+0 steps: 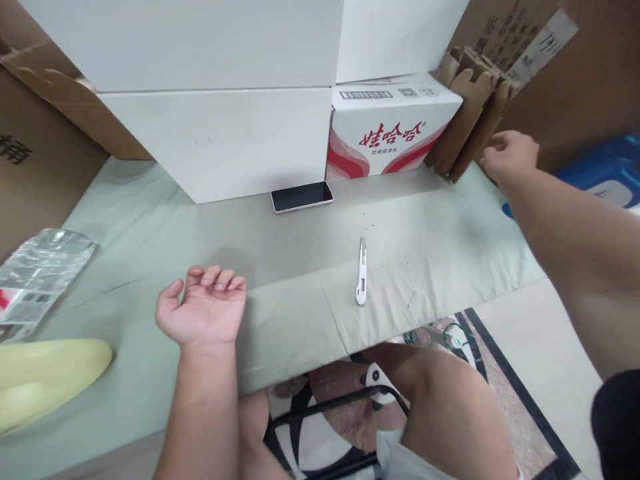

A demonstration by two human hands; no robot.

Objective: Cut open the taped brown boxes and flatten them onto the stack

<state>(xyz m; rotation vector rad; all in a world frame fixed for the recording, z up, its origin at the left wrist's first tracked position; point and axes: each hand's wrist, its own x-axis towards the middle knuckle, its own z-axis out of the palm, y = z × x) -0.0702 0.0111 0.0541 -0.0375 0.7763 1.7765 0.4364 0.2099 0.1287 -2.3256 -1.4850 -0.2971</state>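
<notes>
My left hand [203,307] rests palm up on the pale green cloth [280,253] near its front edge, fingers loosely curled, holding nothing. Far to the right, my right hand [509,155] reaches to the folded brown cardboard pieces [470,113] leaning beside the red-and-white carton [390,127]; its fingers are bent at the cardboard, and I cannot make out whether they grip it. A white utility knife [361,273] lies on the cloth between my hands. A phone [302,196] lies face up against the white boxes [215,133].
Large brown cartons stand at the far left [30,160] and back right [575,80]. A silver foil bag [40,273] and a pale yellow object [45,373] lie at the left. My knees and a patterned rug [480,347] show below the table edge.
</notes>
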